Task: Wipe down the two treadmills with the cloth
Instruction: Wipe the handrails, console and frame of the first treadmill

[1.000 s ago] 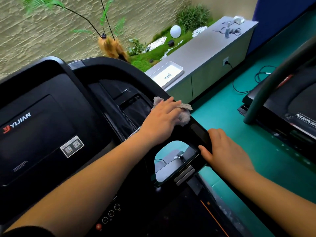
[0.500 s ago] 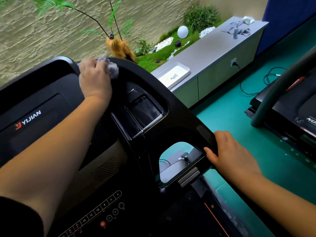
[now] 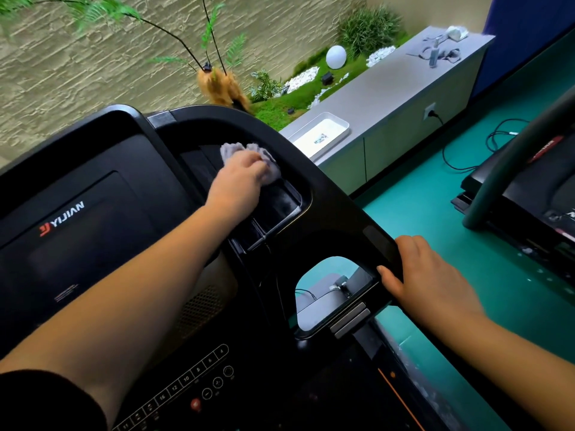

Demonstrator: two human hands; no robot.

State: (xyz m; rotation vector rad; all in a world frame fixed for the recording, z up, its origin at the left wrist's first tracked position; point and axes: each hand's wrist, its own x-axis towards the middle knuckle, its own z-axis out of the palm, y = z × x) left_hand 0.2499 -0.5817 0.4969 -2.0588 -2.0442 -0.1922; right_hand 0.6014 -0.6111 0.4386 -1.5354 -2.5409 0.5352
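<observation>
- Step in hand: wiping the console of the near treadmill (image 3: 93, 231). The second treadmill (image 3: 535, 194) stands to the right across the floor (image 3: 420, 219) with no hand on it. On that evidence the task is probably in its first half.
- Left hand (image 3: 238, 181): the fingers curl over the bunched grey cloth (image 3: 231, 149). They press it onto the black plastic at the far end of the storage recess (image 3: 280, 209), just below the curved upper rim (image 3: 242, 121).
- Right hand (image 3: 432, 281): closed around the side handle (image 3: 378, 241), with the thumb on the inner edge by the opening and the fingers over the outer edge. It carries no cloth and appears to serve as a brace.
- Next move, as a judgement: draw the cloth back through the recess toward the body, or sweep it left onto the display panel (image 3: 87, 244).
- The recess has raised lips and inner corners. These call for fingertip pressure on the cloth, not a flat palm.
- Edges: the upper rim forms a wall just beyond the cloth, so forward travel is closed. The divider bars at the near end of the recess may snag the cloth.
- The button strip (image 3: 186, 381) lies below the left forearm. A wipe there may press keys, so light pressure is advisable.
- Open room: the display panel to the left is unobstructed. To the right, the side handle is free up to the right hand, which must shift to expose the part it covers.
- Route to the second treadmill: the floor between the machines is open. The cables (image 3: 466, 141) lie on it near the desk (image 3: 389, 98).
</observation>
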